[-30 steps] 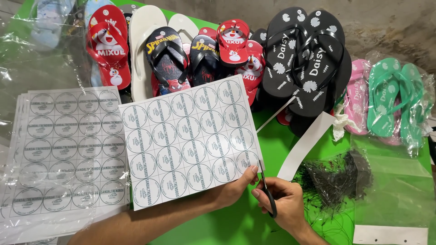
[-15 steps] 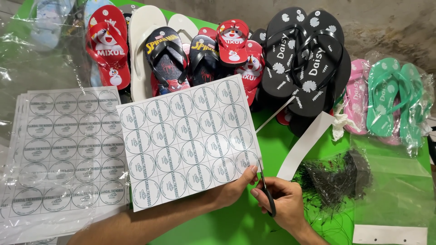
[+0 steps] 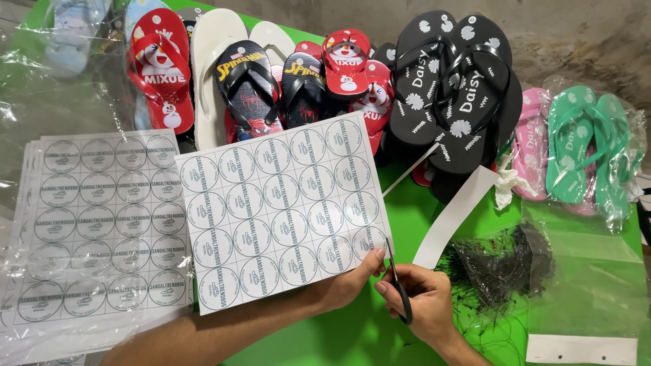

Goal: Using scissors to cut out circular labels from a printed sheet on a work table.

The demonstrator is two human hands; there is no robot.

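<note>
1. Your right hand (image 3: pixel 424 305): closed round the handles of black scissors (image 3: pixel 399 285), blades pointing up along the right edge of the sticker sheet.
2. Your left hand (image 3: pixel 352 281): thumb and fingers pinching the lower right corner of the sticker sheet (image 3: pixel 281 210), a white sheet of round printed labels held tilted above the green table (image 3: pixel 407 203).
3. Stack of like sticker sheets (image 3: pixel 102 224): lying flat to your left in clear plastic wrap, partly under the held sheet.
4. White paper strip (image 3: pixel 456 215): just right of the scissors, slanting up toward the sandals.
5. Bundle of thin black ties (image 3: pixel 505 261): right of the strip, beside a clear plastic bag (image 3: pixel 590 285).
6. Far row, left to right: red flip-flops (image 3: pixel 159 68), white flip-flops (image 3: pixel 217 41), black printed flip-flops (image 3: pixel 247 85), black daisy-pattern flip-flops (image 3: pixel 451 81), pink and green flip-flops (image 3: pixel 576 146) in plastic.
</note>
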